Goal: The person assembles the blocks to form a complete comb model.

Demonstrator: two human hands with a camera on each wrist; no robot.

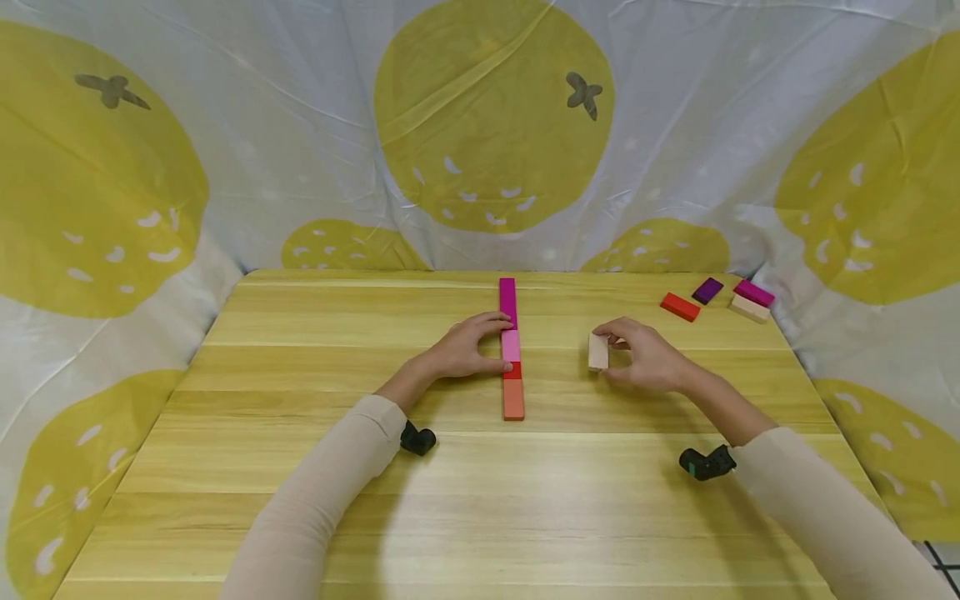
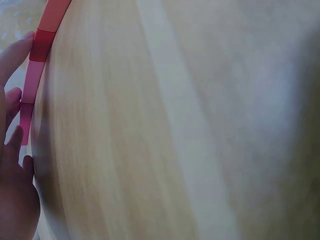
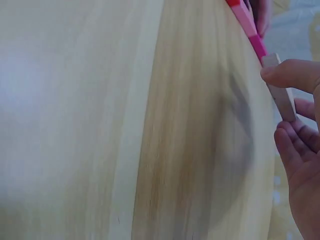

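A straight row of coloured blocks runs away from me along the table: a salmon block nearest, then a red block, a pink block and a magenta stretch at the far end. My left hand is at the row's left side, thumb at the red block and fingertips by the magenta part. In the left wrist view its fingers reach the blocks' side. To the right of the row, my right hand pinches a pale wooden block between thumb and fingers.
At the back right lie a loose red block, a purple block, a magenta block and another pale block. A fruit-patterned curtain hangs behind the wooden table and along its sides.
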